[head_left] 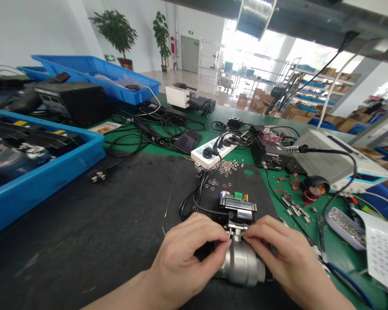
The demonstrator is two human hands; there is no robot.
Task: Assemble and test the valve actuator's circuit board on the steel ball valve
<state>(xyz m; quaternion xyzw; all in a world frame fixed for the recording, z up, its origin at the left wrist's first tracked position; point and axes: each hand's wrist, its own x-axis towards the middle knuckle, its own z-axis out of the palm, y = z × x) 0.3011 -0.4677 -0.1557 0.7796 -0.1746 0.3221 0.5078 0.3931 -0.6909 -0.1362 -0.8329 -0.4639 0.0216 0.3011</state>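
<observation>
A metal ball valve lies on the black mat, joined at its neck to a black actuator with a small green circuit board on its far side. My left hand is closed in a pinch at the left side of the bracket between valve and actuator. On the right side of the same bracket, the fingertips of my right hand are pinched together. Whatever small part sits between either set of fingertips is too small to make out. A black cable runs into the actuator from the left.
Behind the valve, loose nuts and washers lie beside a white power strip. A blue crate stands at the left. Toward the right are a soldering station, a grey instrument and a tray of small screws.
</observation>
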